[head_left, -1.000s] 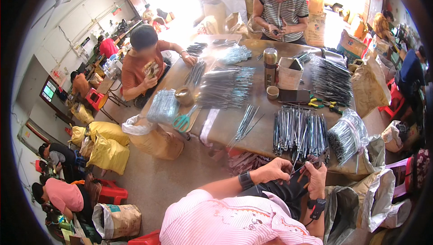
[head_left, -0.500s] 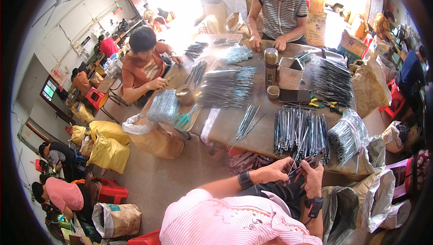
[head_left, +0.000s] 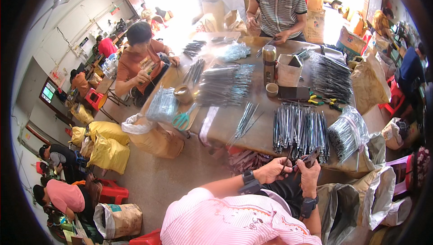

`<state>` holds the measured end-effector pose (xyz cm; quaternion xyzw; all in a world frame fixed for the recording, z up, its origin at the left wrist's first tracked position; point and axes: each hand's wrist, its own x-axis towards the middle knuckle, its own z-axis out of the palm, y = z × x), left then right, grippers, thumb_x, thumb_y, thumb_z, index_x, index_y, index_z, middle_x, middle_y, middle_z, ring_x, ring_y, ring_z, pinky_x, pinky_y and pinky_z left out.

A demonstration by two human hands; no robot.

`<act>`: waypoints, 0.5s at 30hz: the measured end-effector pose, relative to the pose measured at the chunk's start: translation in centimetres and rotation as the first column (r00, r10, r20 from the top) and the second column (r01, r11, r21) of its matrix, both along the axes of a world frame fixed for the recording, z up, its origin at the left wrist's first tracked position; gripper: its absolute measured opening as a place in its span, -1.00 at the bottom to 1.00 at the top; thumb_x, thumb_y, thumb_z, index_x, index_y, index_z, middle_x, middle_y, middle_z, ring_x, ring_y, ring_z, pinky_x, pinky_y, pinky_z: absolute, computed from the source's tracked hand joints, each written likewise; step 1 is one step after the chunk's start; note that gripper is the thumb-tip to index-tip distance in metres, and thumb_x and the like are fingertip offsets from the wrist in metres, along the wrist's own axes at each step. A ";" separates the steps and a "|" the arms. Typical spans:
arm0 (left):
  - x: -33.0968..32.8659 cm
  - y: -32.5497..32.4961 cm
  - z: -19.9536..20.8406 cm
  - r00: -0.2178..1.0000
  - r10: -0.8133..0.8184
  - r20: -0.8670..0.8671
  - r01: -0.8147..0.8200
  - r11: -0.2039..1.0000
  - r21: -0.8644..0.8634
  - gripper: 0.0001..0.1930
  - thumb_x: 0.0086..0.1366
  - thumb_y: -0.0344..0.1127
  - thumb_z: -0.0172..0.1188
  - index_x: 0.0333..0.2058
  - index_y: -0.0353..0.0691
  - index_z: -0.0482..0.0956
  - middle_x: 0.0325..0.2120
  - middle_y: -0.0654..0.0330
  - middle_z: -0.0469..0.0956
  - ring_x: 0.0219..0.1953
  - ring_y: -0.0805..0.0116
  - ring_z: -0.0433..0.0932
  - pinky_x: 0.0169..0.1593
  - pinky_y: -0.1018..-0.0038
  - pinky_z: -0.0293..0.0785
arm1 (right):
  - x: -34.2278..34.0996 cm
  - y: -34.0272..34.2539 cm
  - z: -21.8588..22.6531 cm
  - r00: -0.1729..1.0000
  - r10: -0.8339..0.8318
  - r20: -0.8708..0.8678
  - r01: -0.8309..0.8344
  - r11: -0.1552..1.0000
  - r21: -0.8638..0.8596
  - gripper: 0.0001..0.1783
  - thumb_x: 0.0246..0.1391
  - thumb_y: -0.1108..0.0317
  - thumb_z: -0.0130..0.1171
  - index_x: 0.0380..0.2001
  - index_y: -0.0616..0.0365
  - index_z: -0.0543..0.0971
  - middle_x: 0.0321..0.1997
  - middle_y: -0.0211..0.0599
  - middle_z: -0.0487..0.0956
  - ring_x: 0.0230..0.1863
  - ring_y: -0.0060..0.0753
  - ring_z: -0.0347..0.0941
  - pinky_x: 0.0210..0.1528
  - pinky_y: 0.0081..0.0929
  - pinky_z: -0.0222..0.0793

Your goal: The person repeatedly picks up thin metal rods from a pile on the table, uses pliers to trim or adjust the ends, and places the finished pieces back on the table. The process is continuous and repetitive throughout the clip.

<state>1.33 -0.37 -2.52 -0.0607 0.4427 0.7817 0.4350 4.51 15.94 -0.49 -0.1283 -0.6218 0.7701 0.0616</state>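
Both my hands are in front of my lap, at the near edge of the table. My left hand (head_left: pixel 271 169) pinches a thin dark strip (head_left: pixel 286 163) that stands up from the fingers. Close by, my right hand (head_left: pixel 310 177) is wrapped round a pair of pliers (head_left: pixel 311 155), jaws pointing up toward the table. The pliers are next to the strip; whether they touch it is too small to tell. Just beyond the hands lies a wide row of thin metallic strips (head_left: pixel 300 130). A tied bundle of strips (head_left: pixel 348 134) sits to its right, and a few loose strips (head_left: pixel 246 122) to its left.
Yellow-handled pliers (head_left: pixel 315 99), a thermos (head_left: pixel 269 64) and a cut-open carton (head_left: pixel 289 70) stand or lie farther back. Teal scissors (head_left: pixel 182 118) are at the left. Two co-workers sit across the table. Open sacks (head_left: pixel 376 195) crowd my right side.
My hands have shifted slightly left and up; the pliers' jaws now show clearly above my right hand. Across the table, the co-workers have moved their hands, and one has lifted a strip.
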 end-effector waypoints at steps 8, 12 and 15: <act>-0.3 0.0 -1.2 0.999 -0.013 -0.045 0.013 1.000 -0.015 -0.84 0.14 -0.37 0.31 -0.30 -0.15 0.53 -0.55 0.40 0.48 -0.59 0.60 0.39 -0.61 0.68 0.20 | 0.6 0.0 0.6 0.999 -0.009 -0.036 0.011 0.999 0.043 -0.82 0.00 0.56 0.23 -0.30 0.27 0.47 -0.50 -0.42 0.51 -0.53 -0.62 0.42 -0.46 -0.64 0.34; -0.1 0.4 -1.8 0.999 0.016 -0.037 -0.015 1.000 0.013 -0.85 0.14 -0.39 0.30 -0.30 -0.20 0.57 -0.56 0.37 0.49 -0.62 0.60 0.36 -0.62 0.67 0.16 | 0.8 -0.1 0.4 0.999 -0.024 -0.035 0.027 0.997 0.079 -0.84 0.01 0.57 0.21 -0.31 0.28 0.47 -0.50 -0.43 0.50 -0.53 -0.63 0.40 -0.46 -0.65 0.32; 0.0 0.5 -2.1 1.000 0.017 -0.022 -0.016 0.999 0.038 -0.86 0.14 -0.40 0.30 -0.31 -0.23 0.57 -0.57 0.35 0.49 -0.64 0.59 0.35 -0.63 0.66 0.14 | 0.9 0.0 0.1 1.000 -0.021 -0.020 0.023 0.993 0.113 -0.84 0.02 0.58 0.20 -0.30 0.29 0.47 -0.51 -0.43 0.49 -0.52 -0.63 0.40 -0.46 -0.65 0.32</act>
